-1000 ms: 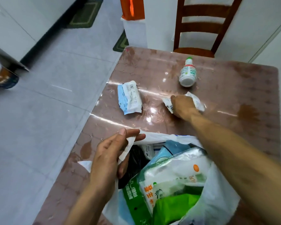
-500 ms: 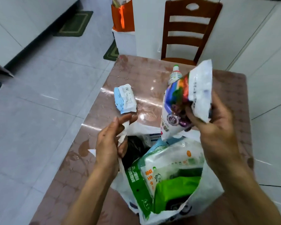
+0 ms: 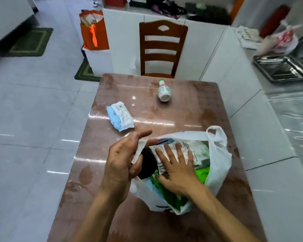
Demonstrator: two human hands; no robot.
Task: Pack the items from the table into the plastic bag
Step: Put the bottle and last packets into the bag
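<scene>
A white plastic bag (image 3: 219, 154) stands open on the brown table (image 3: 182, 116), filled with several packets. My left hand (image 3: 122, 163) pinches the bag's left handle and holds it up. My right hand (image 3: 177, 165) lies flat, fingers spread, pressing a white printed packet (image 3: 187, 145) down inside the bag. A blue and white packet (image 3: 120, 116) lies on the table to the far left of the bag. A small white bottle (image 3: 163, 90) with a green cap lies on its side near the table's far edge.
A wooden chair (image 3: 162, 48) stands behind the table's far edge. White cabinets run along the right side. An orange bag (image 3: 94, 32) sits on a white box at the back left. Tiled floor lies to the left.
My right hand picked a packet off the table, lifted it over the bag and now presses it down inside. My left hand stayed on the bag handle.
</scene>
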